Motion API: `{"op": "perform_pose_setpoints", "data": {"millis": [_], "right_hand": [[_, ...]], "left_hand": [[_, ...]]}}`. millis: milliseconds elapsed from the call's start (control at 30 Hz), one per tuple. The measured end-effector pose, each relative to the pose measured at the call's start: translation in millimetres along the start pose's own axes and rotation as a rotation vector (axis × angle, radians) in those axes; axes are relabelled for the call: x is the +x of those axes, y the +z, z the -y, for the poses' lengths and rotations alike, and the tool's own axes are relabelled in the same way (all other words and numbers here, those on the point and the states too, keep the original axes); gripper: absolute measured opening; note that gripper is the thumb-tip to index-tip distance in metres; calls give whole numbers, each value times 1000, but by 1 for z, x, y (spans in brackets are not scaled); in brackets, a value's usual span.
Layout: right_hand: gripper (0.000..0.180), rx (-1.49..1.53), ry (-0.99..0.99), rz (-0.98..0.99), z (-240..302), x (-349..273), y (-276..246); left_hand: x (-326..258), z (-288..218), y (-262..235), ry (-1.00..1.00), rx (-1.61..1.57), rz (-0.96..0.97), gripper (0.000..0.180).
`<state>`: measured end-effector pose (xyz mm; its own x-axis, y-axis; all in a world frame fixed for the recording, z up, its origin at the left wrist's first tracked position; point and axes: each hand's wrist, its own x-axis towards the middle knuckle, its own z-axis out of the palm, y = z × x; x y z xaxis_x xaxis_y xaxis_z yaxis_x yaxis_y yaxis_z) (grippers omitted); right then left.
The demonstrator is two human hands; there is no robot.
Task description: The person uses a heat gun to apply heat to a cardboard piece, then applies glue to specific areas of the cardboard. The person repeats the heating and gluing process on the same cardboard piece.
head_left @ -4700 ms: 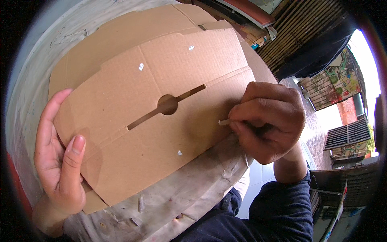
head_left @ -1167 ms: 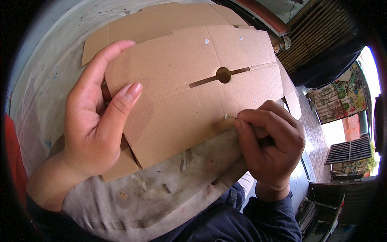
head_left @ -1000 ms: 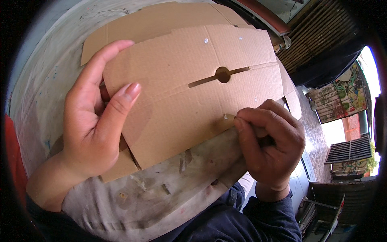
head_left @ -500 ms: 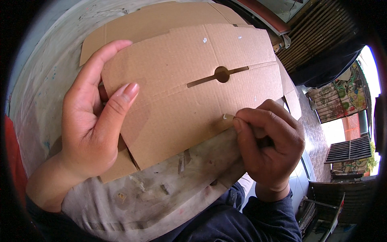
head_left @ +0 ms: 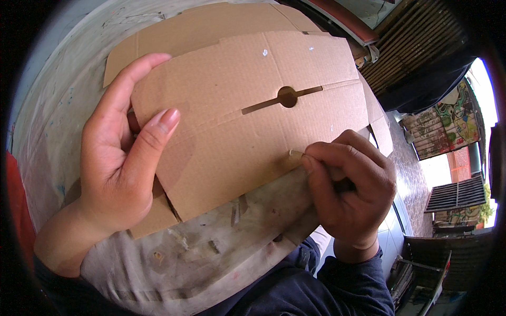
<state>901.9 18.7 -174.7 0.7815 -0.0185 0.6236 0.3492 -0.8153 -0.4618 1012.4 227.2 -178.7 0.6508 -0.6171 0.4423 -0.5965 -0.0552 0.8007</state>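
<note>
While pinned flat on a worn, paint-flecked work table (head_left: 211,253), lies a brown corrugated cardboard sheet (head_left: 247,131), cut as an unfolded box blank, on top of a second, larger cardboard piece (head_left: 211,23). Seen from above, looking down past the wearer's chest. Left hand (head_left: 116,163) at the sheet's left edge, thumb pressed on the top face, the other fingers stretched behind and along the edge, so gripping the sheet rather than lying loose. Right hand (head_left: 348,189) at the sheet's near right edge, fingers curled tight into a pinch around a small pale stub (head_left: 295,154), its tip touching the cardboard; too small to tell whether a pencil, a peg or a blade. Through the middle of the sheet, a long slot with a round hole (head_left: 287,97) already cut. A few small pale specks dotted on the top face. Judging by this, main cutouts done, work at the lower edge just under way, no finished line or cut visible there yet. Beyond the table to the right, a tiled floor (head_left: 416,179) and a dark metal grille (head_left: 458,192).
</note>
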Motion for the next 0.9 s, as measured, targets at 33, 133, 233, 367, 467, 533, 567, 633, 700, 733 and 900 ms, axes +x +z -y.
{"op": "perform_pose_setpoints", "data": {"millis": [33,133,233,367,467,533,567,633,700,733,900], "right_hand": [[9,-4,-13,2,0,0,0],[9,-5,25,6,0,0,0],[10,-18,-16,-3,0,1,0],[8,-13,36,-25,1,0,2],[9,-27,49,-13,2,0,1],[9,-14,75,-48,3,-1,2],[9,-12,57,-45,3,0,2],[10,-9,28,-40,0,1,2],[10,-17,1,-31,-2,1,2],[10,-22,-9,-27,-2,2,2],[11,-2,19,-38,0,0,3]], "left_hand": [[0,0,0,-5,20,0,44],[0,1,-1,-3,21,2,44],[0,2,-1,1,29,13,44],[0,2,-2,-8,23,20,44],[1,1,-2,1,29,16,44],[1,1,-2,-5,23,10,44],[0,0,-1,-18,14,5,44],[1,0,-1,-25,9,3,44],[1,1,-1,-12,19,11,44],[2,1,-1,-15,7,11,44],[1,-1,-1,-21,-12,-5,44]]}}
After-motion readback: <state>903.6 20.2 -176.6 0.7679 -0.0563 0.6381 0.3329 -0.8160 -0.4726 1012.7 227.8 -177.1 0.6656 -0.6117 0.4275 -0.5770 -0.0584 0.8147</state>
